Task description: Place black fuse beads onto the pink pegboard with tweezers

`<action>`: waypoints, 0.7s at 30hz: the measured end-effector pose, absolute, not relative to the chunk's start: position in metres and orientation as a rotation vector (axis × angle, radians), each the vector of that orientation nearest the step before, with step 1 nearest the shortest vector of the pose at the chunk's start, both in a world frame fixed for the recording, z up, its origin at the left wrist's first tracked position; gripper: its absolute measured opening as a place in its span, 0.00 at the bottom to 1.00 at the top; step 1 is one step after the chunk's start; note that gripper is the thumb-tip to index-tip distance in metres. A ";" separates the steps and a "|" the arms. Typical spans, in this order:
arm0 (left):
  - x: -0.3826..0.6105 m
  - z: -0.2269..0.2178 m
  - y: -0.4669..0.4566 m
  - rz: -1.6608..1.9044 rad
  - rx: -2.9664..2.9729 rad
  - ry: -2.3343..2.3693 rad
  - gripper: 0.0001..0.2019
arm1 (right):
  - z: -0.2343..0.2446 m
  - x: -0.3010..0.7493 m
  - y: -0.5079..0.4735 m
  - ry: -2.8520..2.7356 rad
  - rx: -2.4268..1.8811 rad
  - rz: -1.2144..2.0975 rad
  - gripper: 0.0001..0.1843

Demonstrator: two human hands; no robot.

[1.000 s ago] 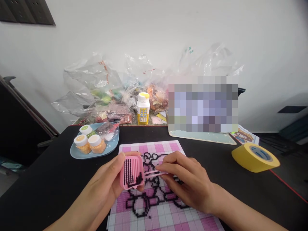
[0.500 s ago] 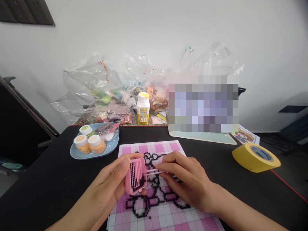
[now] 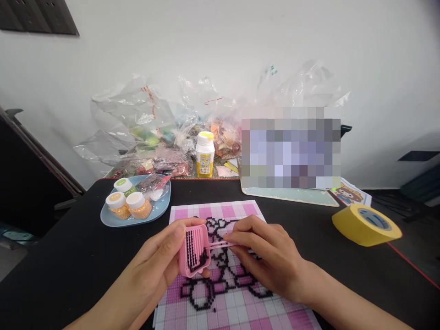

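My left hand point(image 3: 163, 256) grips a small pink bead tray point(image 3: 205, 233), tilted so its ridged inside faces me. Black beads point(image 3: 198, 263) line some of its grooves and heap along the lower side. Between the fingertips of my right hand point(image 3: 271, 256) are pink tweezers point(image 3: 220, 245), their tips pointing left at the tray's right wall. Whether the tips pinch a bead is too small to tell. Under both hands lies a pink and white checked pegboard point(image 3: 240, 314), with black beads set on it in an outline; my hands cover part of the pattern.
A blue plate point(image 3: 113, 223) at the left carries several bead jars and a small bag. Behind stand a white and yellow bottle point(image 3: 205, 156) and clear plastic bags point(image 3: 137, 114). A yellow tape roll point(image 3: 357, 227) lies at the right, near a blurred-out panel point(image 3: 290, 149).
Almost everything stays in place. The tweezers have shifted very slightly to the right, away from the beads in the tray; my left hand still holds the tray at the same tilt.
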State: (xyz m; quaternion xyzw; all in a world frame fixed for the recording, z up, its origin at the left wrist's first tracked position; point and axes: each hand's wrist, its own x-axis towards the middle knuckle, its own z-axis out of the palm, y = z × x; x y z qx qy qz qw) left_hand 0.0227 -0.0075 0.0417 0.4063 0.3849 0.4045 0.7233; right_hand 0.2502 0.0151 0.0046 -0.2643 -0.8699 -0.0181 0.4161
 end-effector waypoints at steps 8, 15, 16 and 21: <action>0.028 0.051 -0.004 1.116 0.874 0.932 0.17 | 0.009 0.252 0.015 -2.172 -0.656 0.004 0.06; 0.028 0.047 -0.005 1.133 0.807 0.950 0.16 | 0.007 0.252 0.016 -2.353 -0.684 0.040 0.07; 0.028 0.047 -0.005 1.130 0.805 0.949 0.16 | 0.007 0.252 0.015 -2.355 -0.681 0.041 0.07; 0.027 0.050 -0.005 1.098 0.816 0.946 0.14 | 0.006 0.250 0.015 -2.376 -0.663 0.030 0.08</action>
